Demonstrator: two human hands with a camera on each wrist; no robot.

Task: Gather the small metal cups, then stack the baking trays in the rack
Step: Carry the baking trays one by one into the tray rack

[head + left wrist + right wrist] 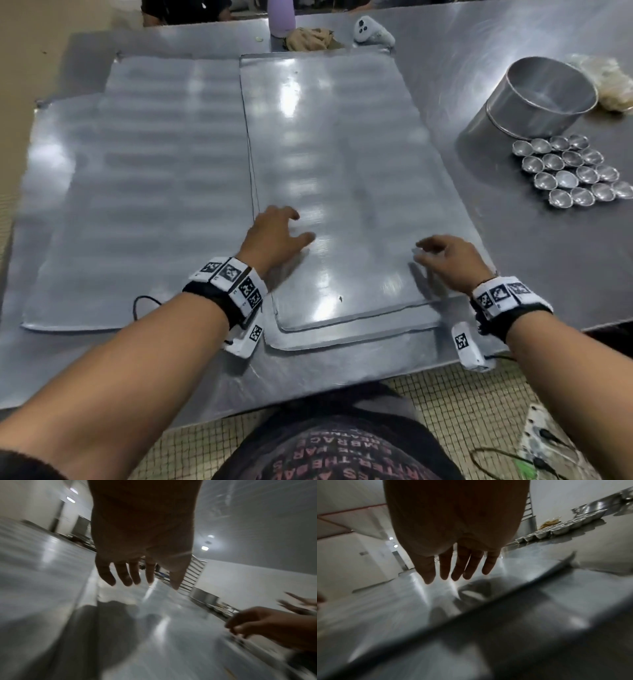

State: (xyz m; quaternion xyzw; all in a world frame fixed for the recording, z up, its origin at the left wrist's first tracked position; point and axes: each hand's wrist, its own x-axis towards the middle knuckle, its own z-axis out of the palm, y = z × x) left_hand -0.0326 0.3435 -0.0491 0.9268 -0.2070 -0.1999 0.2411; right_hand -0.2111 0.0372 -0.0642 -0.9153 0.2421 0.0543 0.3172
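Observation:
Flat metal baking trays lie on the steel table (pixel 513 274): a top tray (pixel 335 164) stacked on another whose lip (pixel 342 339) shows at the near edge, and more trays (pixel 137 192) to the left. My left hand (pixel 277 236) hovers over the top tray's near left part, fingers spread and holding nothing. My right hand (pixel 445 257) hovers over its near right edge, fingers relaxed and empty. Both wrist views show straight fingers (pixel 123 574) (pixel 458 566) above shiny metal. Several small metal cups (pixel 572 171) sit clustered at the right.
A round metal tin (pixel 534 99) stands behind the cups, with a plastic bag (pixel 613 85) beyond it. At the far edge are a purple bottle (pixel 281 17), a crumpled cloth (pixel 308 37) and a white controller (pixel 371 31). A tall rack (pixel 192 574) stands by the far wall.

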